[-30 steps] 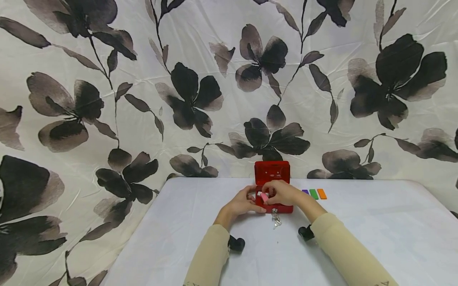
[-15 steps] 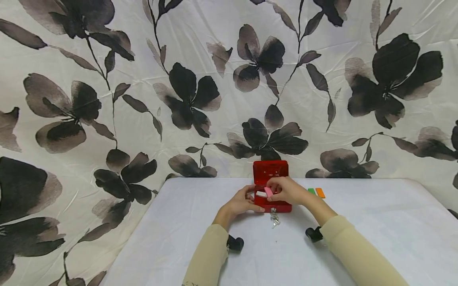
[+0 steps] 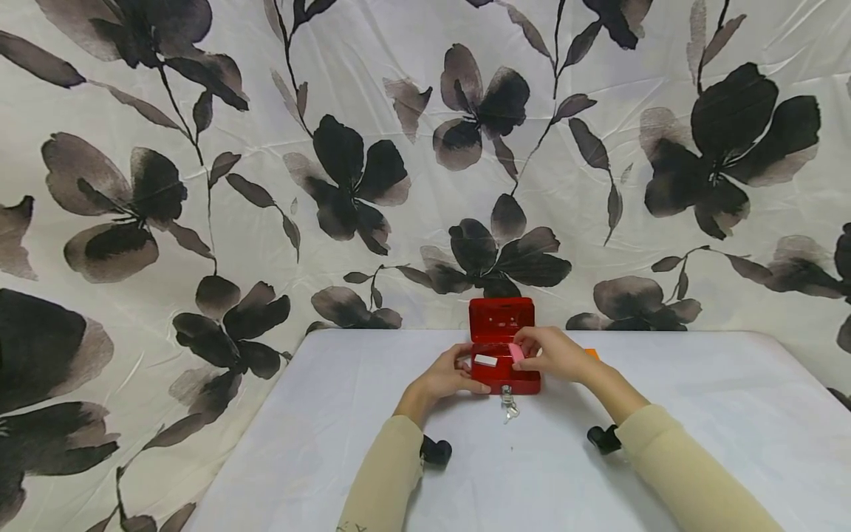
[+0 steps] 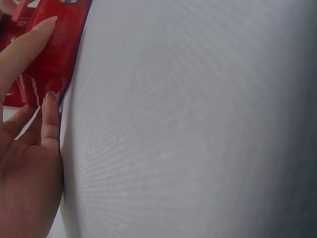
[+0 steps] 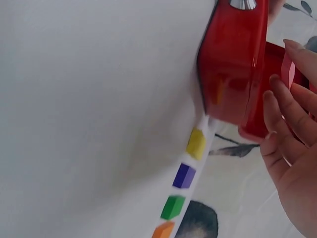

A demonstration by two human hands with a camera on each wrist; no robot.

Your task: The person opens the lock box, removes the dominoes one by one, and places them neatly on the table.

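A red metal cash box point(image 3: 525, 386) stands at the back of the table with its lid point(image 3: 483, 325) raised. My left hand point(image 3: 441, 380) grips its left front corner; the thumb lies along the front and the fingers rest at the side wall. Over the right part of the box, my right hand point(image 3: 555, 355) pinches a small pink block point(image 3: 516, 353) between thumb and fingertips. The same pink block point(image 5: 288, 70) shows edge-on in the right wrist view. Inside the box, on the left, lies a white block point(image 3: 486, 360). Keys point(image 3: 510, 408) hang from the front lock.
To the right of the box, a row of small blocks lies on the white table: yellow point(image 5: 196, 144), purple point(image 5: 184, 175), green point(image 5: 173, 207) and orange point(image 5: 163, 230). A floral cloth point(image 3: 399, 222) hangs behind the table.
My right hand has moved right with the pink block, from the middle of the box to its right part. The white block is now in fuller view. The left hand stays put.
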